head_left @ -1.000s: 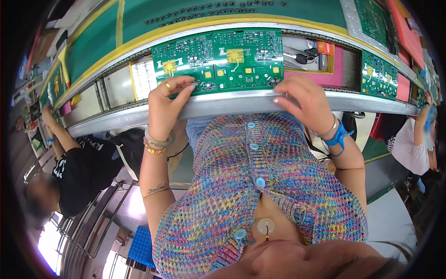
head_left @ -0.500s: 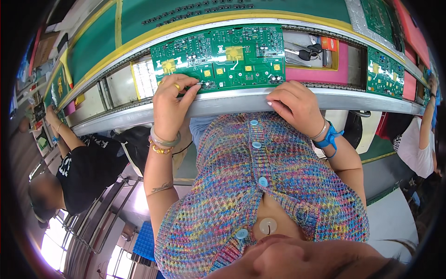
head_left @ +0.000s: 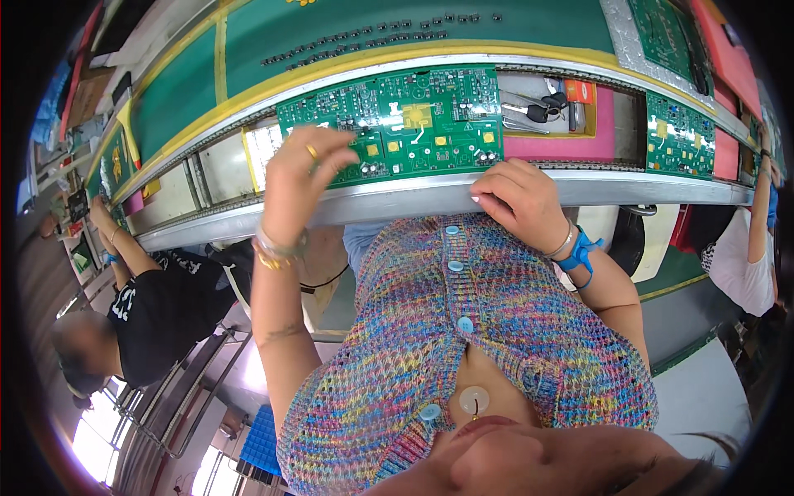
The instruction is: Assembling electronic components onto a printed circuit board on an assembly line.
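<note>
A green circuit board panel (head_left: 430, 95) with yellow squares and small parts lies across the conveyor rails in front of me. My left hand (head_left: 299, 178) hovers over its near left corner, slightly blurred, thumb and fingers apart. No part shows between them. My right hand (head_left: 521, 197) rests on the near metal rail (head_left: 405, 193), by the panel's near right corner. Its fingers are curled in toward the thumb, and the inside of that hand is hidden.
Rows of small black components (head_left: 364, 37) stand on the green mat beyond the far rail. Right of the panel, a yellow-edged tray (head_left: 591, 124) holds keys and tools. Another board (head_left: 680, 136) sits farther right on the rails. Co-workers are at both sides, one in a black shirt (head_left: 169, 310).
My left hand has lifted off the panel's near edge and drawn back to the left, its thumb and fingers parting. My right hand stays on the rail. The whole view has shifted slightly.
</note>
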Demonstrator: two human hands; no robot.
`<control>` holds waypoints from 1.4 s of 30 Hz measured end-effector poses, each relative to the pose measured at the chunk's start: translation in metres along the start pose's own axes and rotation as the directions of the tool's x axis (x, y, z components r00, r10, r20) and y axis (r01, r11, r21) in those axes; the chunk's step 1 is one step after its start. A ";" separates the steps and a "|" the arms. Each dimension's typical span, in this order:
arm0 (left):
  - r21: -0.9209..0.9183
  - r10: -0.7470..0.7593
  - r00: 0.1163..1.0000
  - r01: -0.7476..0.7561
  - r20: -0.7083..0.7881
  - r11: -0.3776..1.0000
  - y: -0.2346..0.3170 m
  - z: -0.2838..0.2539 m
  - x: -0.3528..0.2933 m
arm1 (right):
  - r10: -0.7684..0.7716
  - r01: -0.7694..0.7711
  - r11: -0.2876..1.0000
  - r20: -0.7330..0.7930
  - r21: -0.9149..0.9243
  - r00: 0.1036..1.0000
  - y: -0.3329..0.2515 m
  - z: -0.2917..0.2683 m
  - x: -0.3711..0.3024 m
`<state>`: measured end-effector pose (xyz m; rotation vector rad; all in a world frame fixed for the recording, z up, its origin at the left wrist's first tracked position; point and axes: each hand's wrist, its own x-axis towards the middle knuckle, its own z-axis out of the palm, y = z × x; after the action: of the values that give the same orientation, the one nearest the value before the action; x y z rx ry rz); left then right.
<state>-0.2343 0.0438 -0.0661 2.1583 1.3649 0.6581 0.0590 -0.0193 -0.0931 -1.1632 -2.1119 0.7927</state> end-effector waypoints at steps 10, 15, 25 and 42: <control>0.174 -0.191 0.957 0.231 -0.219 0.957 -0.127 -0.013 0.164 | -0.002 -0.003 0.994 -0.049 -0.105 0.999 0.009 -0.037 0.019; 0.039 -0.187 0.962 0.198 -0.200 0.979 -0.141 -0.018 0.163 | 0.268 -0.340 0.907 -0.280 -0.248 0.922 0.067 -0.098 0.077; 0.030 -0.190 0.926 0.211 -0.328 0.977 -0.085 -0.019 0.142 | 0.023 -0.231 0.847 -0.402 -0.479 0.916 0.165 -0.108 0.162; -0.128 -0.444 0.896 0.438 -0.022 0.890 0.058 0.025 -0.036 | -0.074 0.049 0.989 -0.182 -0.140 0.980 0.021 -0.078 0.106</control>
<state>-0.1932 -0.0147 -0.0526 1.6601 1.7204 0.5969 0.0803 0.0991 -0.0363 -1.1864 -2.0590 0.4976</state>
